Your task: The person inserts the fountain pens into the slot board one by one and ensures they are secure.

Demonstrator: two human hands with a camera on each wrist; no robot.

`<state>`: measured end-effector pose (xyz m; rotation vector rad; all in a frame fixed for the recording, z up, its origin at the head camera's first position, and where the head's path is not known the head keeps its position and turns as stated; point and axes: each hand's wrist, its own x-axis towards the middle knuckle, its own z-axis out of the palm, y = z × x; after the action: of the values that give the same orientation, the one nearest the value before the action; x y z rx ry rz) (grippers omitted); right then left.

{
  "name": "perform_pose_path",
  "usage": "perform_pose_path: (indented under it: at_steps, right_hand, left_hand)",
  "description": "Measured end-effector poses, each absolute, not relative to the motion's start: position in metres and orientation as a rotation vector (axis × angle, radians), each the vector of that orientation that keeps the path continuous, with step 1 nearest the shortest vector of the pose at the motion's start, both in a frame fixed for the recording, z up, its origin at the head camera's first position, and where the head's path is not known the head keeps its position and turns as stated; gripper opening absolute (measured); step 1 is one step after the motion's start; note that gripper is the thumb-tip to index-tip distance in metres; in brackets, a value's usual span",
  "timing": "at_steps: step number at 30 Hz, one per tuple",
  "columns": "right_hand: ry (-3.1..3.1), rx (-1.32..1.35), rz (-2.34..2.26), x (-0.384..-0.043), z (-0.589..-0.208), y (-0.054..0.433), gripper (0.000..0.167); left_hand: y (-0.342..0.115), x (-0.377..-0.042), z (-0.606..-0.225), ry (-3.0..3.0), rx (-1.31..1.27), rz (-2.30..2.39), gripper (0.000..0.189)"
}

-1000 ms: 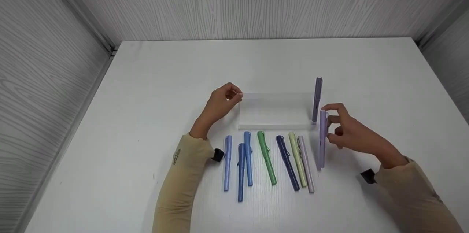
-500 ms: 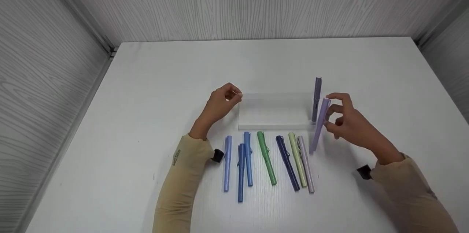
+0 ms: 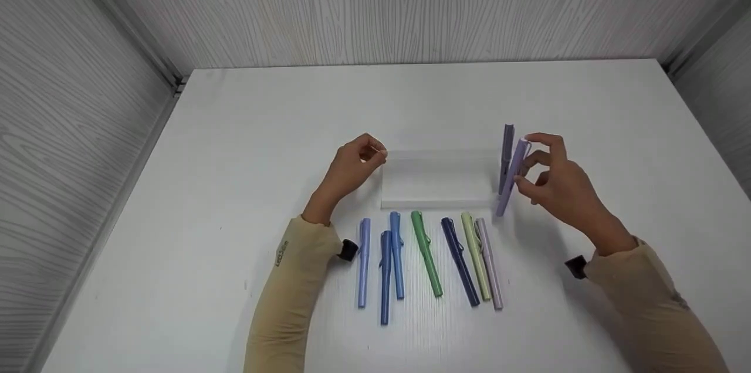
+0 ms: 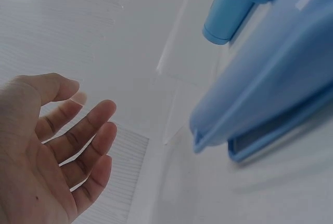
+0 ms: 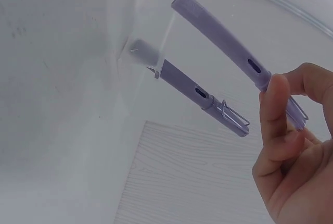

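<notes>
My left hand [image 3: 354,166] pinches the top left corner of a clear plastic pen stand [image 3: 437,204] between thumb and index finger. The other fingers are loosely bent in the left wrist view. A greyish-purple pen [image 3: 508,141] stands upright at the stand's right end, its lower tip inside the clear plastic in the right wrist view. My right hand [image 3: 557,185] pinches a light purple pen [image 3: 513,173] near its clip end. This pen is tilted, its lower end close to the stand's front right corner; whether they touch I cannot tell.
In front of the stand lie several capped pens: a periwinkle pen [image 3: 364,261], two blue pens, a green pen [image 3: 426,253], a navy pen [image 3: 460,261], a yellow-green pen [image 3: 476,255] and a pale lilac pen [image 3: 490,264]. Wood-grain panels [image 3: 375,6] surround the white table [image 3: 264,121].
My right hand has moved away from me and slightly left, bringing the light purple pen to the stand's right end and tilting it. My left hand has stayed at the stand's corner.
</notes>
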<state>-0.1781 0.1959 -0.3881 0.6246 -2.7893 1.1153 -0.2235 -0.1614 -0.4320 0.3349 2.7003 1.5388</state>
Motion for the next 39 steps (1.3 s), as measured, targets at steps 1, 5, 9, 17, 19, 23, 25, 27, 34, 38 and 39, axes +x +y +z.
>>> perform_pose_path:
  at_steps: [1, 5, 9, 17, 19, 23, 25, 27, 34, 38, 39]
  right_hand:
    - [-2.780, 0.623, 1.100, -0.178, -0.387, 0.195, 0.066]
    - [-2.736, 0.630, 1.039, -0.178, -0.385, 0.191, 0.065]
    - [-2.696, 0.628, 0.926, -0.179, -0.387, 0.188, 0.066]
    - [-2.631, 0.621, 0.796, -0.180, -0.392, 0.183, 0.066]
    - [-2.621, 0.622, 0.786, -0.180, -0.392, 0.182, 0.066]
    - [-2.621, 0.607, 0.776, -0.181, -0.393, 0.179, 0.064]
    - [-2.624, 0.598, 0.769, -0.182, -0.393, 0.177, 0.064]
    - [-2.618, 0.599, 0.758, -0.182, -0.395, 0.176, 0.064]
    - [-2.597, 0.615, 0.708, -0.187, -0.400, 0.173, 0.064]
    - [-2.619, 0.600, 0.712, -0.187, -0.399, 0.172, 0.062]
    - [-2.625, 0.596, 0.716, -0.187, -0.399, 0.171, 0.062]
  left_hand:
    - [-0.161, -0.223, -0.432, 2.703, 0.335, 1.538, 0.016]
    - [-0.161, -0.223, -0.432, 2.716, 0.325, 1.535, 0.016]
    - [-0.160, -0.224, -0.432, 2.712, 0.323, 1.540, 0.016]
    - [-0.159, -0.224, -0.431, 2.711, 0.321, 1.534, 0.016]
    - [-0.159, -0.224, -0.431, 2.713, 0.315, 1.528, 0.017]
    - [-0.159, -0.223, -0.431, 2.721, 0.302, 1.518, 0.017]
    - [-0.160, -0.222, -0.431, 2.722, 0.303, 1.518, 0.017]
    - [-0.160, -0.222, -0.431, 2.719, 0.316, 1.522, 0.017]
    - [-0.160, -0.223, -0.430, 2.716, 0.349, 1.540, 0.016]
    - [-0.160, -0.222, -0.430, 2.715, 0.329, 1.527, 0.018]
    - [-0.160, -0.222, -0.430, 2.713, 0.328, 1.526, 0.018]
